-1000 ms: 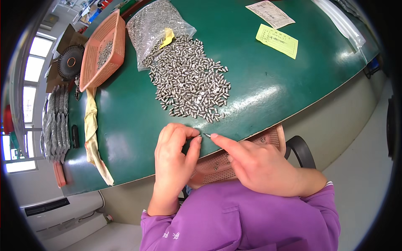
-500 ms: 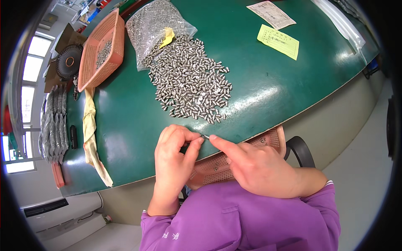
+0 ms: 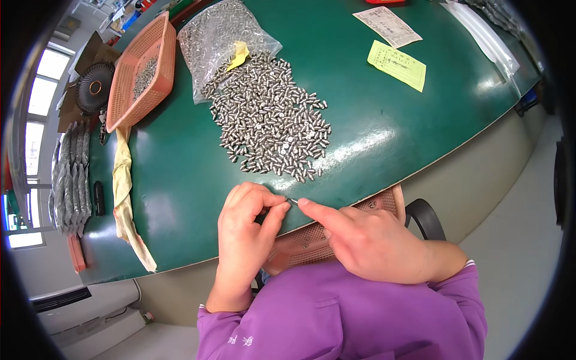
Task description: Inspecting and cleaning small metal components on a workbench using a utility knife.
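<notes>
Near the front edge of the table, my left hand (image 3: 246, 222) pinches a small silver metal piece (image 3: 292, 201) between thumb and index finger. My right hand (image 3: 372, 240) comes from the right with its index finger stretched out, the tip touching the other end of that piece. Its thumb stays apart from the index finger, and the remaining fingers curl underneath, partly hidden. Beyond both hands spreads a pile of small bullet-shaped metal pieces (image 3: 270, 120). The pile runs up to the mouth of a clear plastic bag (image 3: 219, 33) full of the same kind, with a yellow scrap (image 3: 239, 55) on it.
On the green table (image 3: 354, 114), an orange basket (image 3: 141, 105) holding metal pieces stands at left, above a yellowish cloth strip (image 3: 123, 201). Filled bags (image 3: 72, 186) and a black marker (image 3: 99, 198) lie farther left. Paper slips (image 3: 397, 65) lie far right. A second basket (image 3: 306, 243) sits below the edge.
The view has shifted slightly, bringing a red object in at the top edge. Both hands keep nearly the same pose around the metal piece.
</notes>
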Action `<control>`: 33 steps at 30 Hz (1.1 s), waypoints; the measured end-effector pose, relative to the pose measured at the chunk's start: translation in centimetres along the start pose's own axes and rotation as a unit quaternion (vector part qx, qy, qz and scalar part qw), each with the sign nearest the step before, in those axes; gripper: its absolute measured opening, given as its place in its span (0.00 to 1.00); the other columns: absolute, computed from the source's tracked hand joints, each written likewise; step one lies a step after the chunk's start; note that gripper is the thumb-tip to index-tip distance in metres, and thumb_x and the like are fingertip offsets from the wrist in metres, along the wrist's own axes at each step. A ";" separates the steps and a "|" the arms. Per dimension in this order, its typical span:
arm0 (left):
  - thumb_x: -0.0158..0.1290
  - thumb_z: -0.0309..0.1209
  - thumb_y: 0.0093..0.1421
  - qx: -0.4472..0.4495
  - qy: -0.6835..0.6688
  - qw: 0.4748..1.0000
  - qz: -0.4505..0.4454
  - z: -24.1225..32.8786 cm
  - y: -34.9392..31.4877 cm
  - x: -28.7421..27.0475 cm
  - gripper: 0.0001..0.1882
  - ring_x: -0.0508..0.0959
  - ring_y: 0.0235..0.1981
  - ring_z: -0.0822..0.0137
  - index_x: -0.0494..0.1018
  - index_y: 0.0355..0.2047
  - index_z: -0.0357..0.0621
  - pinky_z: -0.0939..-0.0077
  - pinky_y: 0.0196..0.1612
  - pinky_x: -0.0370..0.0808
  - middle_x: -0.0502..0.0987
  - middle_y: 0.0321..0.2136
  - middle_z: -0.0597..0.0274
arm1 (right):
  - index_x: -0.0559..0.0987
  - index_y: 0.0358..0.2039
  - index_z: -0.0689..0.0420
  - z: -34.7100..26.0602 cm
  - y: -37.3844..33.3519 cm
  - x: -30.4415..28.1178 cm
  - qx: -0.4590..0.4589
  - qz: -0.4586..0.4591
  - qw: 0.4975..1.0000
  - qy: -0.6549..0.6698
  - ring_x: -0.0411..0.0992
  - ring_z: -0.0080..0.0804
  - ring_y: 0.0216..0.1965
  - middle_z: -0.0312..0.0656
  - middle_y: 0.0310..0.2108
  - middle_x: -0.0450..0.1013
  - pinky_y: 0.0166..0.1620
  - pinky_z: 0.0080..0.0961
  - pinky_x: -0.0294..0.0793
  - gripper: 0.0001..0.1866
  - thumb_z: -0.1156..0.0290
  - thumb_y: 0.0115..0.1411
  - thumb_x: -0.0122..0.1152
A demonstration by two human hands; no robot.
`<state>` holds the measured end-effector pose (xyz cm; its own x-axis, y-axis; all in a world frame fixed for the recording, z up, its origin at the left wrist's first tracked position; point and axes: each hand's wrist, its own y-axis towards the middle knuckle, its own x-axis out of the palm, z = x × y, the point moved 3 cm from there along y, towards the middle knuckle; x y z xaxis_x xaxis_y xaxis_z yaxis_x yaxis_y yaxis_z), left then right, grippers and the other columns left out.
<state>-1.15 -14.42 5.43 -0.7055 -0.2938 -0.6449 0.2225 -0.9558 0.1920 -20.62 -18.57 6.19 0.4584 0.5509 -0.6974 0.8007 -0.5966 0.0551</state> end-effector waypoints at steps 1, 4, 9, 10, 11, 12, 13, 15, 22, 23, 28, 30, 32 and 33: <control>0.65 0.19 0.49 0.000 0.004 1.000 -0.001 0.0 0.0 -0.1 0.08 0.76 0.31 0.60 0.76 0.27 0.39 0.67 0.33 0.74 0.77 0.27 0.60 | 0.68 0.66 0.55 -0.1 0.1 -0.2 0.000 -0.001 1.000 0.000 0.78 0.45 0.29 0.48 0.32 0.76 0.34 0.37 0.79 0.33 0.78 0.58 0.58; 0.65 0.19 0.49 -0.006 -0.003 1.000 -0.001 0.1 0.0 0.0 0.08 0.76 0.31 0.60 0.76 0.27 0.39 0.67 0.33 0.73 0.77 0.27 0.60 | 0.67 0.67 0.54 -0.5 0.4 -0.6 0.001 -0.026 0.999 -0.021 0.77 0.44 0.26 0.47 0.29 0.75 0.33 0.38 0.79 0.33 0.78 0.58 0.58; 0.65 0.19 0.50 -0.011 -0.007 1.000 0.003 0.1 0.0 -0.1 0.07 0.75 0.30 0.60 0.76 0.26 0.39 0.68 0.33 0.73 0.76 0.27 0.60 | 0.68 0.66 0.54 -0.7 0.5 -0.7 0.003 -0.028 0.998 -0.048 0.76 0.44 0.24 0.47 0.27 0.74 0.30 0.38 0.78 0.33 0.78 0.59 0.58; 0.65 0.19 0.50 -0.014 -0.009 1.000 0.003 0.2 0.0 0.0 0.07 0.75 0.30 0.60 0.76 0.26 0.38 0.68 0.33 0.73 0.76 0.27 0.60 | 0.68 0.66 0.54 -0.5 0.3 -0.4 0.002 -0.027 0.998 -0.050 0.76 0.44 0.24 0.47 0.27 0.74 0.30 0.38 0.78 0.33 0.78 0.59 0.58; 0.65 0.19 0.50 -0.018 -0.010 1.000 0.003 0.2 -0.1 0.1 0.07 0.75 0.30 0.61 0.76 0.26 0.38 0.68 0.32 0.73 0.76 0.27 0.60 | 0.68 0.66 0.55 -0.1 0.1 0.0 -0.003 -0.002 1.000 -0.028 0.76 0.45 0.24 0.47 0.28 0.75 0.29 0.38 0.79 0.33 0.79 0.59 0.58; 0.65 0.19 0.50 -0.017 -0.010 1.000 0.004 0.2 0.0 0.1 0.07 0.75 0.30 0.61 0.76 0.26 0.38 0.68 0.32 0.73 0.76 0.27 0.60 | 0.68 0.66 0.55 0.1 0.0 0.2 -0.009 0.022 1.000 -0.006 0.77 0.45 0.25 0.48 0.29 0.76 0.29 0.38 0.79 0.32 0.79 0.58 0.57; 0.65 0.18 0.50 -0.016 -0.008 1.000 0.003 0.2 0.0 0.1 0.07 0.75 0.30 0.61 0.75 0.26 0.38 0.68 0.32 0.73 0.76 0.27 0.60 | 0.68 0.66 0.55 0.3 -0.1 0.4 -0.008 0.022 1.000 -0.006 0.77 0.45 0.25 0.48 0.29 0.76 0.29 0.38 0.79 0.32 0.79 0.58 0.57; 0.65 0.18 0.50 -0.016 -0.006 1.000 0.000 0.2 -0.1 0.1 0.08 0.75 0.30 0.61 0.75 0.26 0.38 0.68 0.32 0.73 0.76 0.27 0.60 | 0.68 0.66 0.55 0.5 -0.1 0.5 -0.017 0.038 0.999 0.019 0.78 0.46 0.26 0.49 0.30 0.77 0.31 0.39 0.79 0.32 0.79 0.59 0.57; 0.65 0.18 0.49 -0.013 -0.001 1.000 0.002 0.2 0.0 0.1 0.08 0.75 0.29 0.61 0.75 0.26 0.37 0.69 0.31 0.74 0.76 0.27 0.59 | 0.67 0.66 0.56 0.1 0.3 -0.4 -0.014 0.012 1.000 0.023 0.77 0.47 0.25 0.50 0.28 0.75 0.30 0.39 0.79 0.32 0.79 0.59 0.57; 0.65 0.18 0.49 -0.008 0.002 1.000 0.002 0.2 0.0 0.1 0.08 0.75 0.30 0.61 0.76 0.26 0.37 0.69 0.31 0.74 0.76 0.27 0.59 | 0.67 0.65 0.59 -0.1 0.5 -0.7 -0.015 -0.008 1.000 0.017 0.77 0.49 0.25 0.52 0.27 0.76 0.30 0.41 0.79 0.32 0.78 0.58 0.57; 0.65 0.18 0.49 -0.017 -0.006 1.000 0.002 0.2 0.0 0.0 0.08 0.75 0.30 0.60 0.76 0.26 0.38 0.68 0.32 0.74 0.76 0.27 0.59 | 0.67 0.64 0.62 -0.5 0.7 -0.7 -0.030 -0.022 0.999 -0.012 0.77 0.51 0.24 0.54 0.26 0.76 0.29 0.42 0.79 0.32 0.77 0.56 0.57; 0.65 0.19 0.49 -0.026 -0.012 1.000 0.005 0.2 -0.1 -0.1 0.07 0.75 0.30 0.60 0.76 0.26 0.38 0.67 0.33 0.74 0.76 0.27 0.59 | 0.68 0.63 0.60 0.0 0.5 -0.2 -0.016 -0.001 1.000 -0.001 0.78 0.50 0.25 0.53 0.26 0.76 0.29 0.41 0.79 0.30 0.76 0.58 0.56; 0.66 0.21 0.48 0.047 0.042 0.998 -0.022 0.6 -0.5 -0.3 0.08 0.76 0.32 0.57 0.78 0.27 0.39 0.65 0.37 0.75 0.76 0.27 0.58 | 0.68 0.63 0.59 0.6 -0.1 0.1 -0.017 0.024 0.999 0.022 0.78 0.49 0.26 0.52 0.28 0.77 0.29 0.41 0.80 0.29 0.76 0.59 0.56; 0.66 0.22 0.48 0.065 0.026 0.996 -0.047 1.1 -0.7 -0.3 0.08 0.76 0.33 0.57 0.78 0.29 0.40 0.64 0.38 0.75 0.77 0.28 0.58 | 0.69 0.63 0.57 0.9 -0.3 0.0 -0.016 0.050 0.998 0.045 0.79 0.48 0.27 0.52 0.30 0.78 0.30 0.41 0.80 0.29 0.76 0.60 0.56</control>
<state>-1.81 -13.69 6.30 -0.6826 -0.2056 -0.7013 0.0662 -0.9731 0.2208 -21.24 -18.89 5.53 0.5690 0.5405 -0.6197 0.7599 -0.6337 0.1449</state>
